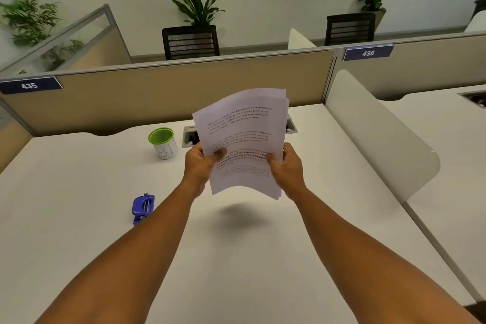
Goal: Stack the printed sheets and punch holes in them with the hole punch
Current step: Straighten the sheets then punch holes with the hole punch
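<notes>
We hold the printed sheets [243, 139] in the air above the white desk [79, 166], left hand [201, 166] gripping the left edge and right hand [285, 168] the right edge, each thumb laid over the printed face and the fingers curled behind. The sheets are fanned at the top right, their edges not yet flush, so the stacking looks unfinished to us. Paper this thin is light and limp: the lower edge already bows between our hands, and we judge a two-sided hold near the lower half the safest, tapping the bottom edge on the desk to square it. Loose sheets can slide against each other, so a firm pinch matters. The blue hole punch [142, 208] lies on the desk, well apart to the left, partly hidden by our left forearm; its slot cannot be made out. A green-rimmed cup [163, 142] stands beyond it. How many sheets we hold is unclear, the print is too small to read, and our fingers behind the paper are hidden.
</notes>
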### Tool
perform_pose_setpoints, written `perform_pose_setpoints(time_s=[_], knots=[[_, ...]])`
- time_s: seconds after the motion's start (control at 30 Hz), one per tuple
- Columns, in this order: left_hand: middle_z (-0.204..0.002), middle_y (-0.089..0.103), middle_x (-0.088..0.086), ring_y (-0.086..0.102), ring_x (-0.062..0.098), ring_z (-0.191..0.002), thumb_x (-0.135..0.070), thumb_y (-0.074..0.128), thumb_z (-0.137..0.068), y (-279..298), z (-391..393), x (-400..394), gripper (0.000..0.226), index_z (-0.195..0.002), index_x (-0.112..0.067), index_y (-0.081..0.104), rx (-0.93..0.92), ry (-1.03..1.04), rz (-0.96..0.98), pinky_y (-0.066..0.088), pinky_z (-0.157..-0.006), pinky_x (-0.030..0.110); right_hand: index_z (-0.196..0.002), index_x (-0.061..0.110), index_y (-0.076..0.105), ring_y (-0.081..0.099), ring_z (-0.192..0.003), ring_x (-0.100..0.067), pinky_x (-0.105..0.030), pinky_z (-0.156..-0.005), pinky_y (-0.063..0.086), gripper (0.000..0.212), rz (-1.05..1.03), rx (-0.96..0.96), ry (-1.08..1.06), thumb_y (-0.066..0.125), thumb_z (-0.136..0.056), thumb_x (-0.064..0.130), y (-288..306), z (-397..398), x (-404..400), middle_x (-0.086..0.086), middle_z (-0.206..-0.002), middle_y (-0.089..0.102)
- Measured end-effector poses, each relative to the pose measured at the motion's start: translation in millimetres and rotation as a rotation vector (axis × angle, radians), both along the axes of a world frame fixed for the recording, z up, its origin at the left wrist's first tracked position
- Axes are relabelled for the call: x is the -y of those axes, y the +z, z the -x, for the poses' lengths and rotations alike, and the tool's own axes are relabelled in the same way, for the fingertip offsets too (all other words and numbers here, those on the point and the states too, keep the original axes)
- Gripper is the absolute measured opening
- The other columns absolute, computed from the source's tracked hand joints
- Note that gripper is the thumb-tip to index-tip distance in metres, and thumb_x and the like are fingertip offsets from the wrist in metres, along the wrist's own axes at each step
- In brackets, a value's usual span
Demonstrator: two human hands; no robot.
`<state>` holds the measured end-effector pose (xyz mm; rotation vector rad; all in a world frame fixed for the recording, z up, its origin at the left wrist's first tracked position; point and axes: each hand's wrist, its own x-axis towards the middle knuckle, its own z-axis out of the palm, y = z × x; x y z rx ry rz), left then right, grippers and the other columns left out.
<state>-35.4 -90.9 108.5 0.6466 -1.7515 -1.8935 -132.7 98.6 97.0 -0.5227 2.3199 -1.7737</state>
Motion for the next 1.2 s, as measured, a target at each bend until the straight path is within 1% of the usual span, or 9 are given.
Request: perform_pose_setpoints(time_s=[0.13, 0.23, 0.3, 0.4, 0.53, 0.73, 0.9, 1.03, 1.2], knots=[[-0.103, 0.071, -0.004, 0.068, 0.018, -0.094, -0.016, 0.082, -0.076, -12, -4, -4, 0.036, -0.104, -0.031, 0.064, 0.063, 0.007, 0.031, 0.058, -0.067, 0.026, -0.122, 0.018, 0.049, 0.062, -0.099, -0.023, -0.033, -0.080, 0.057, 0.032, -0.057, 0.033, 0.035, 0.061, -0.092, 0.023, -12, -7, -5, -0.002, -0.112, 0.061], [-0.108, 0.069, 0.000, 0.067, 0.024, -0.097, -0.017, 0.079, -0.080, -28, -10, -9, 0.039, -0.114, -0.024, 0.063, 0.189, -0.031, 0.055, 0.059, -0.079, 0.040, -0.131, 0.017, 0.047, 0.061, -0.108, -0.028, -0.048, -0.090, 0.056, 0.040, -0.143, 0.058, 0.080, 0.060, -0.093, 0.021, -26, -14, -13, -0.007, -0.123, 0.061], [-0.104, 0.069, -0.005, 0.066, 0.024, -0.096, -0.016, 0.077, -0.082, -35, -13, -10, 0.034, -0.111, -0.026, 0.064, 0.224, -0.034, 0.061, 0.057, -0.078, 0.040, -0.132, 0.018, 0.047, 0.061, -0.111, -0.029, -0.052, -0.092, 0.054, 0.041, -0.159, 0.059, 0.095, 0.059, -0.094, 0.019, -30, -17, -16, -0.006, -0.125, 0.061], [-0.101, 0.070, -0.006, 0.067, 0.022, -0.093, -0.020, 0.076, -0.083, -34, -14, -9, 0.028, -0.107, -0.029, 0.065, 0.205, -0.025, 0.080, 0.057, -0.068, 0.029, -0.131, 0.017, 0.048, 0.061, -0.109, -0.030, -0.050, -0.091, 0.055, 0.038, -0.161, 0.036, 0.071, 0.057, -0.094, 0.017, -28, -16, -17, -0.006, -0.123, 0.062], [-0.102, 0.069, -0.007, 0.067, 0.018, -0.089, -0.021, 0.074, -0.084, -34, -13, -9, 0.026, -0.106, -0.032, 0.064, 0.202, 0.003, 0.114, 0.057, -0.069, 0.030, -0.131, 0.017, 0.048, 0.062, -0.107, -0.028, -0.047, -0.090, 0.056, 0.038, -0.154, 0.013, 0.066, 0.057, -0.094, 0.017, -25, -13, -17, -0.006, -0.122, 0.063], [-0.106, 0.067, -0.004, 0.061, 0.028, -0.098, -0.013, 0.071, -0.087, -63, -27, -3, 0.029, -0.108, -0.030, 0.063, 0.358, -0.070, 0.153, 0.053, -0.087, 0.046, -0.123, 0.020, 0.056, 0.062, -0.105, -0.029, -0.043, -0.087, 0.056, 0.033, -0.192, 0.077, 0.120, 0.055, -0.092, 0.011, -36, -16, -21, -0.003, -0.116, 0.065], [-0.108, 0.069, -0.004, 0.068, 0.022, -0.095, -0.023, 0.073, -0.086, -56, -24, 2, 0.031, -0.115, -0.026, 0.063, 0.318, -0.065, 0.148, 0.058, -0.081, 0.039, -0.124, 0.016, 0.056, 0.065, -0.103, -0.029, -0.047, -0.087, 0.057, 0.033, -0.153, 0.128, 0.082, 0.056, -0.092, 0.011, -29, -6, -17, -0.006, -0.117, 0.066], [-0.106, 0.071, -0.001, 0.071, 0.017, -0.089, -0.032, 0.079, -0.078, -50, -23, 8, 0.040, -0.113, -0.021, 0.063, 0.274, 0.012, 0.062, 0.058, -0.063, 0.024, -0.127, 0.011, 0.054, 0.065, -0.104, -0.028, -0.044, -0.089, 0.056, 0.038, -0.069, 0.192, 0.074, 0.059, -0.090, 0.007, -21, 2, -15, -0.008, -0.120, 0.065], [-0.103, 0.066, -0.003, 0.067, 0.013, -0.086, -0.035, 0.080, -0.077, -55, -24, 16, 0.055, -0.124, -0.025, 0.054, 0.305, 0.126, -0.048, 0.054, -0.066, 0.025, -0.127, 0.011, 0.055, 0.065, -0.104, -0.026, -0.041, -0.088, 0.056, 0.043, 0.111, 0.348, -0.008, 0.064, -0.085, 0.005, -21, 13, -16, -0.007, -0.119, 0.066]])
